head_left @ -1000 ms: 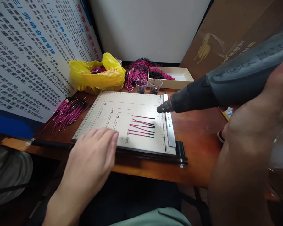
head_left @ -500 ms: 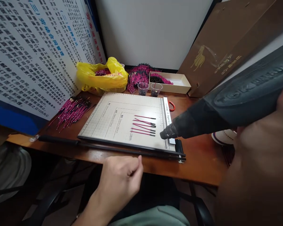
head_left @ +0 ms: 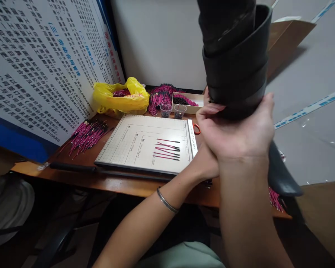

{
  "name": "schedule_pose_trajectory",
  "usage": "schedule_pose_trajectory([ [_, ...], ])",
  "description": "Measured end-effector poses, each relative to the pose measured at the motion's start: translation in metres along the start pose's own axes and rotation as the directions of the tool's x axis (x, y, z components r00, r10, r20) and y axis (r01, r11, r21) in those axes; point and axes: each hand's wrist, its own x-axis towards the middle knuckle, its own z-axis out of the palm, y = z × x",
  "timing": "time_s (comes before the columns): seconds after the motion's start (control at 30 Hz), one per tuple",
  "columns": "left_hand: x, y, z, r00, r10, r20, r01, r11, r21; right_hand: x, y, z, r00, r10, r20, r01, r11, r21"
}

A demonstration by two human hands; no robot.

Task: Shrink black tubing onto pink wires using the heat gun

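Raised close to the camera, a black heat gun (head_left: pixel 234 70) stands with its thick body upright. My right hand (head_left: pixel 240 137) grips it from below, palm turned toward me and fingers curled around it. My left hand (head_left: pixel 205 160) reaches in behind my right wrist beside the heat gun; its fingers are mostly hidden. Several magenta wires with black sleeved ends (head_left: pixel 167 150) lie in a spaced row on the paper cutter's gridded board (head_left: pixel 120 145), left of my hands.
Behind the board are a yellow bag (head_left: pixel 123 102), two clear cups (head_left: pixel 166 110), a heap of wires (head_left: pixel 162 96) and a white box (head_left: pixel 191 108). More wires (head_left: pixel 88 136) lie at left. Orange scissor handles (head_left: pixel 197 129) show beside the cutter.
The heat gun has swung from pointing left over the board to upright. My left hand has moved up and right from the table's front edge to beside it.
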Motion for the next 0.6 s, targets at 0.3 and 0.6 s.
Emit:
schedule_pose_trajectory([
  [0.3,0.000,-0.021,0.007,0.998,0.007,-0.056,-0.007,1.000,-0.004,0.013,0.013,-0.017,0.995,0.077,-0.057,-0.067,0.985,0.158],
  [0.6,-0.059,0.006,-0.078,0.943,-0.043,-0.329,0.176,0.905,0.388,0.057,-0.013,-0.060,0.973,0.074,-0.220,0.008,0.937,0.350],
])
